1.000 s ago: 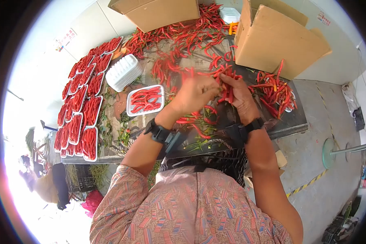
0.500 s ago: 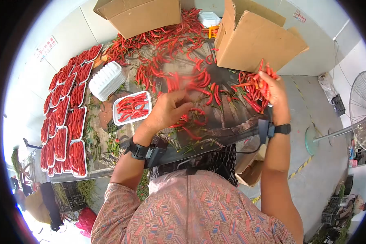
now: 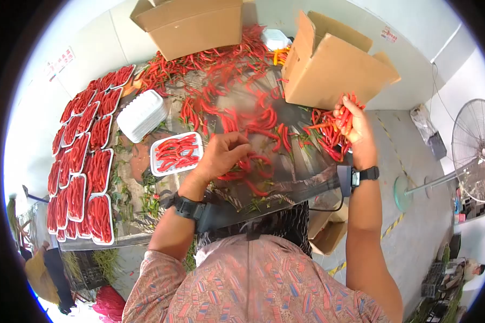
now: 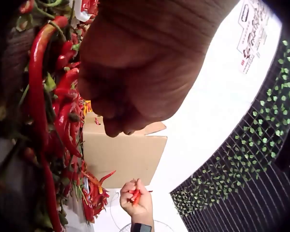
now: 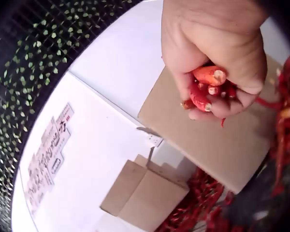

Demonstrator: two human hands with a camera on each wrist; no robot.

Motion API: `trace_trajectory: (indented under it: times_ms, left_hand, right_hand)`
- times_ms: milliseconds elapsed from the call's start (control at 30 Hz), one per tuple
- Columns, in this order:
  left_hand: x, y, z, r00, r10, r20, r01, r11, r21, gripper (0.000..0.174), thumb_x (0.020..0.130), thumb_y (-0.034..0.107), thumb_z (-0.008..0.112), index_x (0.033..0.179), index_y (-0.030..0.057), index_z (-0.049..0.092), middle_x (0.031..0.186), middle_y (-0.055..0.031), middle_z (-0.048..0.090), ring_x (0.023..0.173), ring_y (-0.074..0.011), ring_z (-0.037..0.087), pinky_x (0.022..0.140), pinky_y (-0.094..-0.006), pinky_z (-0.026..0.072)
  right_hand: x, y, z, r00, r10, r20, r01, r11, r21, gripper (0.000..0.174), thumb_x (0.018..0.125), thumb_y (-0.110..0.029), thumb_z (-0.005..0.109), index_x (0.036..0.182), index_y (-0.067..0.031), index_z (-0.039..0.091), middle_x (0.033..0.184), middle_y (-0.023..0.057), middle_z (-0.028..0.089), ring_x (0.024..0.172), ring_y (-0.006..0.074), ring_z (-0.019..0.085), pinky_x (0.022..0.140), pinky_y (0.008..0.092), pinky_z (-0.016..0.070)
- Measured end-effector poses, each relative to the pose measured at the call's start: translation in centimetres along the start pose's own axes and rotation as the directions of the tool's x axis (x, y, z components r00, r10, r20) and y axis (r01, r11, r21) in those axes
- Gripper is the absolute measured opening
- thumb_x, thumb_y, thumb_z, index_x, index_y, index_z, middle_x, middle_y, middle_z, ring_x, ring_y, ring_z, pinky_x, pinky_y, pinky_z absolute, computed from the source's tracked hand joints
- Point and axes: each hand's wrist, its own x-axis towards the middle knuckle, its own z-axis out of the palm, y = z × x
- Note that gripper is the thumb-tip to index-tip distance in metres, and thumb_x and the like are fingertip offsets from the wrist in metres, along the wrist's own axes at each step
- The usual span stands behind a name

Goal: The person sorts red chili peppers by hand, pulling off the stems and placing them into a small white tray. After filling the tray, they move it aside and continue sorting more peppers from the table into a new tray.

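My right hand (image 3: 359,129) grips a bundle of red chili peppers (image 3: 352,107) above a heap of chilies (image 3: 324,141) at the table's right end. Their cut stem ends (image 5: 215,75) poke out of the curled fingers in the right wrist view. My left hand (image 3: 222,156), fingers loosely bent, hovers over scattered red chilies (image 3: 258,191) near the table's front edge. Nothing shows between its thumb and fingers. Just left of it lies a white tray (image 3: 153,160) with a layer of red chilies (image 3: 177,153).
Rows of filled chili trays (image 3: 99,218) cover the table's left end, beside a stack of white trays (image 3: 141,116). Two cardboard boxes (image 3: 196,29) (image 3: 337,72) stand at the back, near a large chili pile (image 3: 248,43). A fan (image 3: 475,142) stands to the right.
My right hand has carried its chilies from the middle to the right-hand heap. My left hand has drawn away from the right hand, back toward the tray, and its fingers have bent more.
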Motion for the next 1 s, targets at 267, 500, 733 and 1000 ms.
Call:
trace_trajectory:
  times_ms: [267,500,733,1000]
  left_hand:
    - [0.2,-2.8,0.7,0.996,0.041,-0.075,-0.039,0.999,0.032,0.015,0.091,0.014,0.062,0.093,-0.0007,0.063,0.073,-0.0001,0.062,0.066,-0.0063,0.056,0.058,-0.0247,0.0469]
    - [-0.2,-2.0,1.0,0.975,0.179,-0.131,-0.146,0.962,0.230,0.017,0.084,0.017,0.067,0.091,0.0015,0.066,0.074,-0.0112,0.066,0.067,-0.0178,0.063,0.062,-0.0329,0.0500]
    - [0.0,-2.7,1.2,0.973,0.185,-0.137,-0.150,0.961,0.235,0.019,0.084,0.021,0.067,0.091,0.0028,0.066,0.076,-0.0134,0.067,0.068,-0.0243,0.066,0.064,-0.0348,0.0507]
    - [0.2,-3.0,0.9,0.956,0.249,-0.151,-0.205,0.944,0.257,0.018,0.084,0.021,0.067,0.091,0.0044,0.066,0.073,-0.0142,0.065,0.067,-0.0284,0.065,0.062,-0.0372,0.0501]
  right_hand:
    - [1.7,0.0,12.7,0.975,-0.209,0.071,0.220,0.945,-0.241,0.016,0.089,-0.025,0.068,0.093,-0.0117,0.060,0.076,0.0050,0.061,0.064,0.0172,0.062,0.045,0.0265,0.0468]
    - [4.5,-5.7,25.8,0.665,-0.697,0.267,0.734,0.544,-0.408,0.020,0.088,-0.021,0.068,0.087,-0.0019,0.060,0.067,0.0057,0.062,0.057,0.0114,0.059,0.050,0.0250,0.0452]
    - [10.7,-10.2,35.2,0.139,-0.911,0.387,0.932,-0.012,-0.362,0.025,0.085,-0.022,0.071,0.087,0.0005,0.060,0.061,0.0062,0.062,0.052,0.0122,0.058,0.052,0.0269,0.0479]
    - [25.4,-5.3,38.4,0.543,-0.589,0.599,0.397,-0.448,-0.801,0.064,0.076,-0.046,0.072,0.122,-0.0039,0.057,0.111,0.0181,0.064,0.106,0.0313,0.063,0.090,0.0407,0.0491]
